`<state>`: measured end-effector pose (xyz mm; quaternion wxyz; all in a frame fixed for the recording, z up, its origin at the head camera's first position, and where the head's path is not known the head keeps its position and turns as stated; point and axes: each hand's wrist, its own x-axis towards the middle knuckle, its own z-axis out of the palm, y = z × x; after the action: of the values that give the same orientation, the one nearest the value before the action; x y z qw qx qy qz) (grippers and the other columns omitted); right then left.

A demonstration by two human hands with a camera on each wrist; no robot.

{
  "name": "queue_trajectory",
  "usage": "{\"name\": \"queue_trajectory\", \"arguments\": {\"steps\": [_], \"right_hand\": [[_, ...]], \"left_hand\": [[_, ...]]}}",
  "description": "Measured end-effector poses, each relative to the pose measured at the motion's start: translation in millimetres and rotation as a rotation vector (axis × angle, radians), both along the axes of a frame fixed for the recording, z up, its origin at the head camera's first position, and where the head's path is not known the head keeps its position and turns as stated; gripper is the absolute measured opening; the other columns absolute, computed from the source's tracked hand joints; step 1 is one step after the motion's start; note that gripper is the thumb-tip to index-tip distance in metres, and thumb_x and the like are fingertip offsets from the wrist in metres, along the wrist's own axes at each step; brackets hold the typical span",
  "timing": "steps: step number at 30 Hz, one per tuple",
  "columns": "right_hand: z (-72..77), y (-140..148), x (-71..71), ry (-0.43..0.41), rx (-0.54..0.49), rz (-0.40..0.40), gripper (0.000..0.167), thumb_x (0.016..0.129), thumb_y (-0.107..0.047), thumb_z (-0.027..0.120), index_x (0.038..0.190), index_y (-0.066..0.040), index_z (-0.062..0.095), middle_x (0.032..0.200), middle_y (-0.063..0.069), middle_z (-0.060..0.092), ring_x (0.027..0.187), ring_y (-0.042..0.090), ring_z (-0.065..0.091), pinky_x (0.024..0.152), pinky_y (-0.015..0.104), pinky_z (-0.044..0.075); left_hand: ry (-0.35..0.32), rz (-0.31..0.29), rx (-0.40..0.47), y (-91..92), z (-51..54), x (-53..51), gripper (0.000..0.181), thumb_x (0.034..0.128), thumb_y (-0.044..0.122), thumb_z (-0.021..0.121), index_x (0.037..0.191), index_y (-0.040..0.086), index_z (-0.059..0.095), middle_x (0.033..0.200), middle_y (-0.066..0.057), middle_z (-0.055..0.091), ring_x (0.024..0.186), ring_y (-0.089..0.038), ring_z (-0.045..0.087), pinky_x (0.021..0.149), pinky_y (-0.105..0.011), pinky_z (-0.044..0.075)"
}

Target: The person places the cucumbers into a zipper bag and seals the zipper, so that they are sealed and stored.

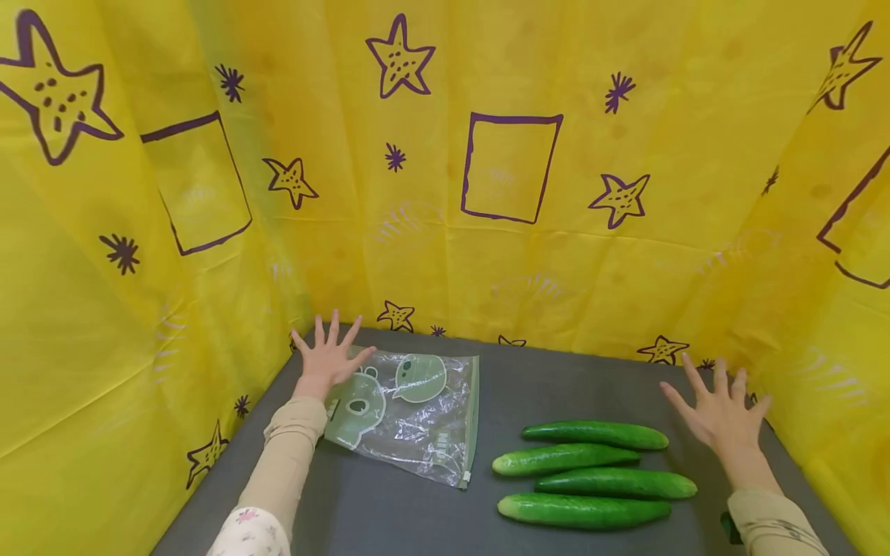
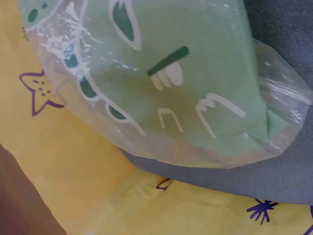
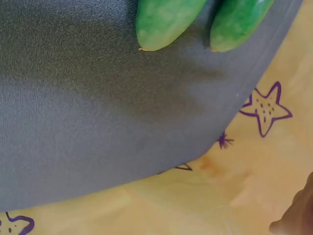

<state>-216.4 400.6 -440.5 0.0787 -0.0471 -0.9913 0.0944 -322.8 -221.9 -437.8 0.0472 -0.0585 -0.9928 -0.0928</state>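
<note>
A clear zip bag (image 1: 424, 413) with green cartoon prints lies flat on the grey table, its green slider strip toward the right. My left hand (image 1: 327, 366) is spread, fingers straight, at the bag's far left corner; whether it touches the plastic I cannot tell. In the left wrist view, the bag's printed green figure (image 2: 195, 93) fills much of the picture. Several green cucumbers (image 1: 584, 510) lie side by side to the right of the bag. Beyond their right ends, my right hand (image 1: 728, 421) has its fingers fanned out and holds nothing. Two cucumber tips (image 3: 166, 24) show in the right wrist view.
The grey tabletop (image 1: 403, 513) runs to a yellow curtain (image 1: 445, 262) at the back and both sides, printed with purple stars and squares. Something dark green (image 1: 730, 529) shows beside the right sleeve.
</note>
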Motion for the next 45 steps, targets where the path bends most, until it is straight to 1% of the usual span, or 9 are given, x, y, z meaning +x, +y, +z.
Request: {"name": "queue_trajectory", "arguments": {"steps": [6,12,17,24,30,33,36,41,45], "right_hand": [[0.6,-8,-2.7,0.027,0.005,0.038,0.076,0.093,-0.065,0.032,0.15,-0.036,-0.01,0.153,0.031,-0.012,0.133,0.061,-0.013,0.091,0.086,-0.009],[2.7,-18,-2.1,0.066,0.026,0.094,0.076,0.094,-0.061,0.038,0.151,-0.035,-0.004,0.156,0.028,-0.006,0.137,0.058,-0.005,0.095,0.083,-0.007],[3.8,-22,-0.6,0.075,0.044,0.146,0.076,0.094,-0.06,0.04,0.152,-0.034,-0.002,0.157,0.023,-0.01,0.138,0.056,-0.003,0.097,0.082,-0.005],[3.7,-25,2.8,0.105,0.05,0.182,0.076,0.094,-0.056,0.043,0.152,-0.035,-0.002,0.159,0.019,-0.01,0.141,0.051,-0.004,0.1,0.08,-0.003],[3.6,-34,5.6,0.119,0.02,0.242,0.075,0.095,-0.052,0.045,0.152,-0.032,0.0,0.159,0.019,-0.007,0.143,0.047,-0.006,0.103,0.078,-0.008],[1.2,-41,6.0,0.13,0.008,0.284,0.075,0.095,-0.05,0.046,0.153,-0.03,0.002,0.159,0.018,-0.004,0.145,0.042,-0.007,0.104,0.077,-0.004],[-2.4,-48,6.1,0.126,-0.011,0.321,0.075,0.096,-0.048,0.048,0.153,-0.03,0.003,0.16,0.016,-0.004,0.146,0.037,-0.008,0.106,0.075,-0.004],[-4.7,-59,5.6,0.104,-0.046,0.354,0.074,0.096,-0.048,0.047,0.153,-0.03,0.003,0.16,0.014,-0.003,0.147,0.037,-0.004,0.109,0.073,-0.004],[-4.4,-65,4.0,0.078,-0.115,0.384,0.073,0.096,-0.045,0.048,0.153,-0.029,0.005,0.161,0.013,-0.002,0.147,0.037,-0.003,0.113,0.068,-0.003]], "left_hand": [[0.022,-0.046,-0.007,10.3,5.3,-0.9,0.078,0.0912,0.066,0.038,0.153,0.026,0.011,0.159,-0.019,-0.008,0.142,-0.048,-0.014,0.098,-0.078,-0.02],[0.033,-0.085,-0.028,17.4,6.6,-1.6,0.078,0.0908,0.066,0.038,0.153,0.028,0.011,0.159,-0.017,-0.007,0.144,-0.045,-0.011,0.099,-0.076,-0.022],[0.036,-0.106,-0.054,21.0,7.6,-1.2,0.077,0.091,0.065,0.039,0.153,0.028,0.011,0.16,-0.017,-0.007,0.144,-0.044,-0.01,0.101,-0.075,-0.022],[0.044,-0.146,-0.079,25.6,7.1,-2.3,0.078,0.0914,0.065,0.039,0.153,0.03,0.007,0.16,-0.015,-0.007,0.145,-0.044,-0.008,0.104,-0.074,-0.019],[0.058,-0.193,-0.052,30.2,3.4,-4.1,0.077,0.091,0.068,0.036,0.153,0.031,0.008,0.16,-0.011,-0.008,0.145,-0.042,-0.007,0.103,-0.071,-0.024],[0.065,-0.221,-0.032,35.3,3.8,-2.5,0.077,0.091,0.067,0.037,0.153,0.031,0.009,0.161,-0.01,-0.007,0.146,-0.041,-0.007,0.103,-0.069,-0.026],[0.076,-0.243,-0.023,41.8,5.7,-0.4,0.076,0.0914,0.064,0.04,0.152,0.032,0.009,0.161,-0.008,-0.005,0.146,-0.039,-0.005,0.105,-0.07,-0.024],[0.101,-0.277,-0.029,51.1,8.1,1.1,0.076,0.0913,0.061,0.045,0.152,0.032,0.011,0.161,-0.009,-0.001,0.147,-0.038,-0.003,0.106,-0.073,-0.018],[0.103,-0.304,-0.034,57.3,9.9,3.8,0.075,0.0918,0.061,0.044,0.152,0.031,0.013,0.161,-0.008,0.002,0.147,-0.037,-0.003,0.107,-0.074,-0.013]]}}
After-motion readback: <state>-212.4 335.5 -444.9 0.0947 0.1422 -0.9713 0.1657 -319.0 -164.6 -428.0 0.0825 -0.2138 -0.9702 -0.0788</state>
